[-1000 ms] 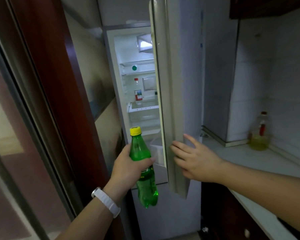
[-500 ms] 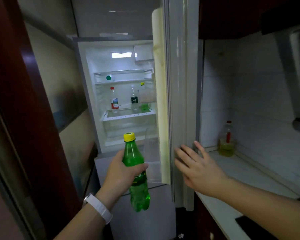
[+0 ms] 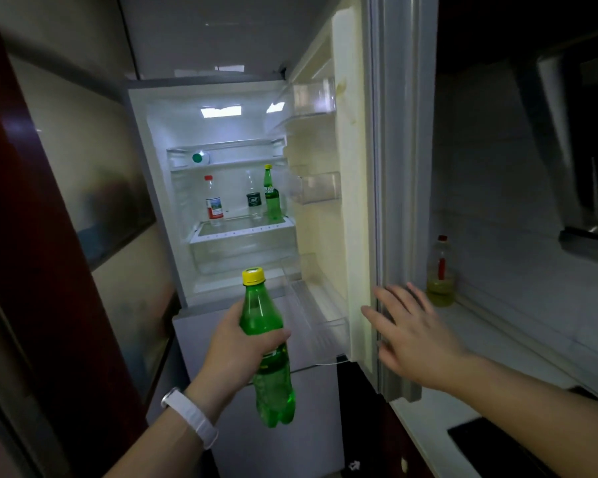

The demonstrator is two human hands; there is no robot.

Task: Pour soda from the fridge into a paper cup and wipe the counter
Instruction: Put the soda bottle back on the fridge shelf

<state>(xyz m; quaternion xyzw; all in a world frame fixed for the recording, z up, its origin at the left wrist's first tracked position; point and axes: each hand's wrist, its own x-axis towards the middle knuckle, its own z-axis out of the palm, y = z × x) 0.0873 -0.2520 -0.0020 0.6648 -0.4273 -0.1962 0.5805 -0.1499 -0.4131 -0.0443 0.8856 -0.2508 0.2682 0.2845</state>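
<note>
While upright, soda bottle [image 3: 263,343] within left hand [image 3: 235,350].

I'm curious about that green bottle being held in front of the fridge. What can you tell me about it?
The green soda bottle looks like clear green plastic with a yellow screw cap, still on. A label band circles its middle, mostly hidden by fingers. It is held roughly upright, tilted slightly, in front of the open fridge. Only the left hand touches it, wrapped round its middle.

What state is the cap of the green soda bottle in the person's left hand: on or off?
On. The yellow cap sits on the neck of the green soda bottle, which the left hand holds upright.
</note>
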